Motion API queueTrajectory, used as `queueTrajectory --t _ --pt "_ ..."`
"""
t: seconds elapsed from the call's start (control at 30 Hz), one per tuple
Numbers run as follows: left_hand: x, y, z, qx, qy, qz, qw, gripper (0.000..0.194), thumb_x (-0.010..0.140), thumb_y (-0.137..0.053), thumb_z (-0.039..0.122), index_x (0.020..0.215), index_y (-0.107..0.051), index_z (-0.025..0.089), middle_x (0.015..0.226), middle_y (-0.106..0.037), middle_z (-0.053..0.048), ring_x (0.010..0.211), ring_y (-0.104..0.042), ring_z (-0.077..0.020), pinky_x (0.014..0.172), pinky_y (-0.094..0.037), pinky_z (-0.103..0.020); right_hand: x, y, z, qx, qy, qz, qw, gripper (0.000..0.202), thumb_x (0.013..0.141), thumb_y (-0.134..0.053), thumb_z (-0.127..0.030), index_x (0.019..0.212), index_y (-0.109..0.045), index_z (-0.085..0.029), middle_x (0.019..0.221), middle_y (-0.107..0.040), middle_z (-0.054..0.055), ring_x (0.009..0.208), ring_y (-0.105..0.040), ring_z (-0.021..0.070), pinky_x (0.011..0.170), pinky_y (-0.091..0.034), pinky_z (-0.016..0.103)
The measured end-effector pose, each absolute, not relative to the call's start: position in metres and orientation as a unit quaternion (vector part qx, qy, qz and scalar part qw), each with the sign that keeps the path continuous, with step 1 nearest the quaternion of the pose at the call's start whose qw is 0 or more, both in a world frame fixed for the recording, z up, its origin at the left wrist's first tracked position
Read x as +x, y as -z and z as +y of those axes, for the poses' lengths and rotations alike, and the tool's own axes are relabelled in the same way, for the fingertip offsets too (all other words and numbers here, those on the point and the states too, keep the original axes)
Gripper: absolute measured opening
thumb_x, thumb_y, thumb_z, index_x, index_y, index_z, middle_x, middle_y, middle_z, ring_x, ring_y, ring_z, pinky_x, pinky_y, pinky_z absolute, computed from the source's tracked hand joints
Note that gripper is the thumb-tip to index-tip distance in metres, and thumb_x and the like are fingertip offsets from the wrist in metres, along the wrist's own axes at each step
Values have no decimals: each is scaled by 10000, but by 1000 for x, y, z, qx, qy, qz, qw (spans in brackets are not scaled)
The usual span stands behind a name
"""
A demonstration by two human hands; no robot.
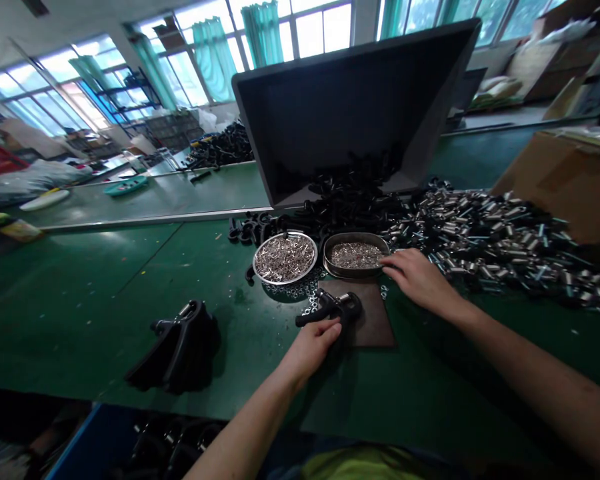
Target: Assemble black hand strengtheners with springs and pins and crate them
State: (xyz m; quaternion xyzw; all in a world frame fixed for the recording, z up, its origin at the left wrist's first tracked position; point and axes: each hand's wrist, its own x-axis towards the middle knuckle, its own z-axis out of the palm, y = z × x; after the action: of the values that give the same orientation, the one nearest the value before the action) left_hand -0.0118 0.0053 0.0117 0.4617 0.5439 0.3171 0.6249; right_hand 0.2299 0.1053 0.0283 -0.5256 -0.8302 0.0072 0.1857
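Observation:
My left hand (313, 343) is closed around one handle of a black hand grip strengthener (337, 308) with a metal spring. This grip strengthener sits over a flat brown plate (373, 320) on the green table. At the right rim of an oval tin (356, 272) of small metal parts is my right hand (416, 277). Its thumb and fingertips are close together in a pinch; anything between them is too small to make out. Left of the tin, a round metal dish (286, 259) holds small silver pins. Loose nuts (310, 303) lie between dish and plate.
Several assembled black grip strengtheners (180, 347) stand grouped at left on the table. A large grey bin (350, 113) lies tipped behind, spilling black parts (325, 213). Heaped springs and metal parts (505, 240) spread to the right, beside a cardboard box (565, 180). A blue crate (95, 440) sits below the near edge.

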Motion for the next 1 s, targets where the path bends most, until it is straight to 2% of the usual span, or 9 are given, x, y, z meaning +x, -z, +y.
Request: queueTrajectory --t 0.13,0.27,0.33,0.43,0.57,0.67,0.7,0.87,1.0 --pt "-7 -20 -4 528 -279 520 610 426 834 -562 353 1224 -592 184 1228 -624 -56 1176 -529 -255 1019 -368 -400 201 -29 158 -541 -54 -837 68 248 864 -509 -247 1004 -709 -205 1011 -691 63 999 -566 225 856 -422 316" --pt "-6 -32 -15 525 -255 498 642 560 815 -584 375 1330 -480 181 1319 -554 -54 1192 -519 -248 988 -402 -357 185 -17 195 -538 -90 -838 -2 266 675 -710 -212 936 -733 -259 923 -715 31 876 -626 216 732 -436 275" --pt "-9 -38 -16 525 -237 509 640 606 805 -591 378 1348 -451 150 1337 -535 -77 1179 -529 -248 965 -421 -343 181 -12 204 -540 -100 -835 -24 242 633 -734 -198 868 -740 -257 881 -715 25 830 -635 208 689 -430 258" --pt "-15 -45 -3 571 -210 530 591 554 815 -570 395 1306 -505 147 1217 -628 -80 1043 -608 -245 868 -474 -343 182 -10 206 -546 -108 -830 -37 153 657 -723 -230 809 -734 -238 851 -712 35 801 -639 207 651 -422 251" --pt "-14 -47 51 691 -213 556 409 354 848 -530 356 1133 -652 185 1055 -699 -45 901 -642 -190 798 -484 -280 190 -13 201 -560 -109 -821 -18 132 722 -684 -271 836 -726 -220 889 -711 58 857 -637 222 664 -421 257" --pt "0 -41 106 771 -139 593 184 279 860 -518 318 1043 -696 208 1048 -693 -46 954 -620 -181 851 -459 -265 195 -16 198 -574 -110 -811 17 111 767 -646 -274 828 -720 -219 899 -710 58 886 -631 217 693 -421 258" --pt "6 -39 124 777 -120 599 150 267 854 -525 307 1022 -705 205 1052 -688 -65 994 -605 -203 876 -448 -289 196 -17 197 -580 -111 -807 32 111 780 -630 -265 827 -716 -213 894 -709 61 884 -630 217 699 -422 261" --pt "38 -26 185 783 -55 609 114 232 710 -680 265 890 -726 126 1009 -679 -181 1058 -575 -329 919 -415 -425 202 -24 187 -586 -145 -788 122 136 811 -551 -182 870 -673 -190 857 -705 44 817 -633 181 708 -437 253" --pt "51 -16 201 781 -36 609 134 233 685 -684 198 902 -710 119 994 -684 -188 1026 -603 -312 932 -403 -424 209 -28 170 -571 -198 -774 187 144 833 -500 -195 905 -624 -194 811 -703 17 687 -635 141 642 -466 235"
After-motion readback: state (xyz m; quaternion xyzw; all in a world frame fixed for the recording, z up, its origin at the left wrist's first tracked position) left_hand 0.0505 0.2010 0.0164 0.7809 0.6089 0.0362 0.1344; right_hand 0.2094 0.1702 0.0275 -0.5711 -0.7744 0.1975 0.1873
